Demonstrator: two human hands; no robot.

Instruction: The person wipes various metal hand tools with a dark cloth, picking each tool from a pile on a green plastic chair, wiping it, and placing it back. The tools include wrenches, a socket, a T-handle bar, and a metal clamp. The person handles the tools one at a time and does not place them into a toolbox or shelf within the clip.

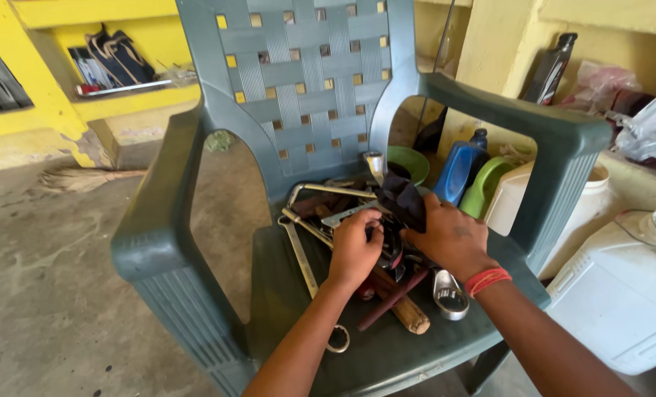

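So I was mid-rummage in the heap of metal spanners and hand tools (pixel 342 213) piled on the seat of the grey-green plastic armchair (pixel 298 81). Nothing looked sorted yet; the whole pile sat bunched toward the back of the seat, with the long silver ring spanner (pixel 309 276) and the wooden-handled tool (pixel 405 312) lying loose at the front. My left hand (pixel 353 246) was curled down into the middle of the heap, fingers closed round something, though I couldn't tell exactly which tool since my knuckles hid it. My right hand (pixel 451 239) pinched a dark crumpled cloth (pixel 403 200) at the top of the pile, fingers bent tight on it.
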